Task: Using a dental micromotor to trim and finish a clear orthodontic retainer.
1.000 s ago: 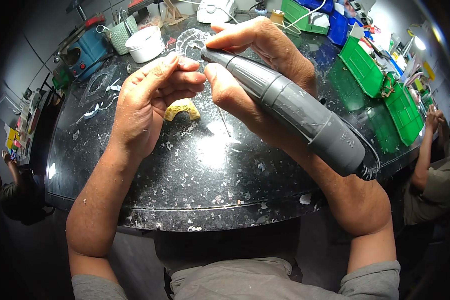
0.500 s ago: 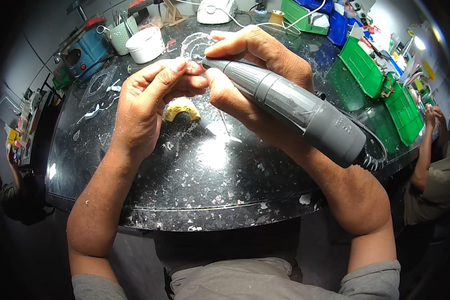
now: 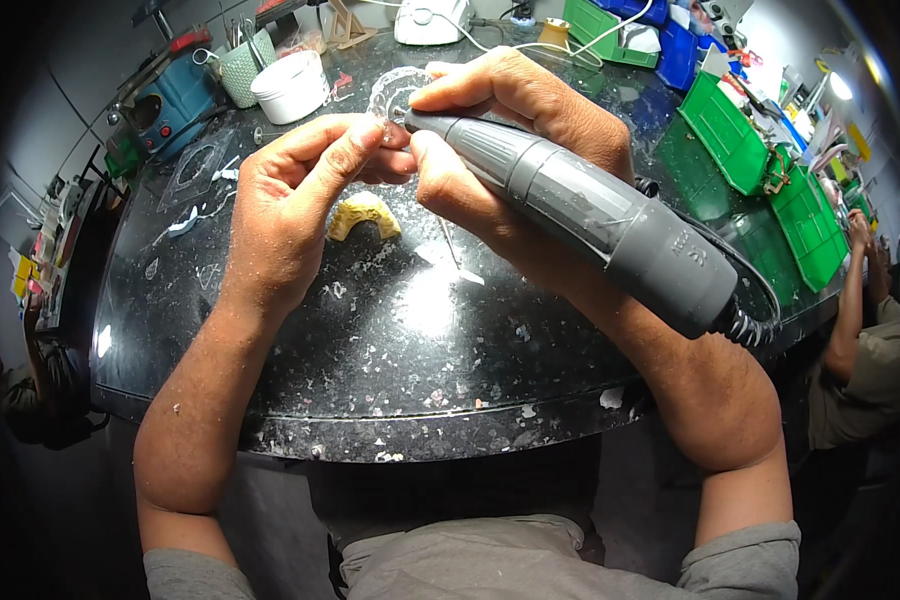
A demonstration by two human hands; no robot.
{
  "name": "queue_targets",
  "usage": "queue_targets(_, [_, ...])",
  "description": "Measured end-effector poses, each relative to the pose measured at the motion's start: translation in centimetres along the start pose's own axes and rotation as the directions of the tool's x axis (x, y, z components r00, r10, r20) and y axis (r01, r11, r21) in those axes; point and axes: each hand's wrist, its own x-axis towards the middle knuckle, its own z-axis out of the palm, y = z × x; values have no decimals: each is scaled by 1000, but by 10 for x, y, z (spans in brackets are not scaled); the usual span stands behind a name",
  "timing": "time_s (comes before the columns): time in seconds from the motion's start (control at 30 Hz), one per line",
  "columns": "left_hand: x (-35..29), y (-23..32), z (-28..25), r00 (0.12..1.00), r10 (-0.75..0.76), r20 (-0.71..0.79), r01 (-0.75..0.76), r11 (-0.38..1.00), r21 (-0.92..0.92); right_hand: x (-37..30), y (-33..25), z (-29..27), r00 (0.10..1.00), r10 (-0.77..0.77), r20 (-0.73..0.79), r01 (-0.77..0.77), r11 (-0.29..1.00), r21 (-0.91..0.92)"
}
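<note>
Between thumb and fingers, my left hand pinches a clear, arch-shaped dental aligner. My right hand is closed round a grey dental handpiece, with a coiled cord at its back end. The tip of the handpiece meets or nearly meets the aligner's edge; the exact contact is too small to make out. On the bench below my left fingers lies a yellow dental arch model. A thin metal tool and a white scrap are beside it.
The dark bench is speckled with debris. A white tub, a cup of tools and a blue machine stand at the back left. Green bins line the right. Other people work at both sides.
The aligner has turned and shifted slightly to the right in my left fingers. My right hand and the handpiece have moved slightly. The yellow model stays put.
</note>
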Motion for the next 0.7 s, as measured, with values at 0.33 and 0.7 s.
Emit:
queue_targets(0.33, [0,2,1,1000,17,2,-17,1000,16,-2,2,0,999,36,-11,-35,998,50])
queue_targets(0.7, [0,2,1,1000,10,-5,-9,999,40,-1,0,-1,1000,18,-3,-18,999,31])
